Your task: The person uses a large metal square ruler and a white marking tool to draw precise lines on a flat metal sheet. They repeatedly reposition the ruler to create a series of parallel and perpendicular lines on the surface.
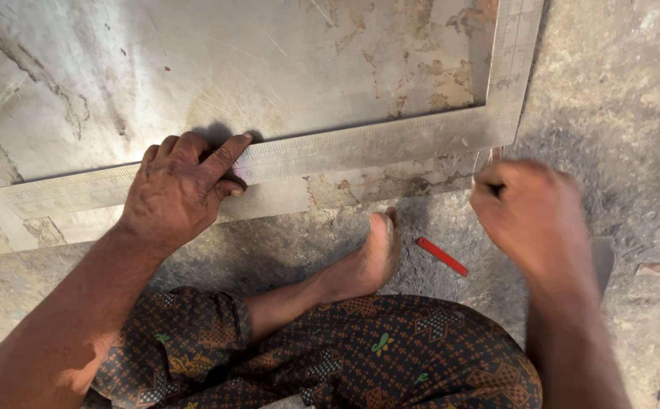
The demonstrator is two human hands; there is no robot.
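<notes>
Square pinned, marking at the sheet's near edge

The left hand (182,189) pressed flat, fingers spread, steadying the steel square (360,148) along the metal sheet (193,68); the blurred right hand (530,216) closed around a thin scriber (490,159) at its corner.

Red marker (443,256) on grey concrete floor (617,98), bare foot (364,265), patterned cloth (345,356)

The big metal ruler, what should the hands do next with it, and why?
Probably draw the right hand along the steel square. The left hand presses it flat on the metal sheet, and the right hand grips something thin, blurred, at the square's corner.
</notes>
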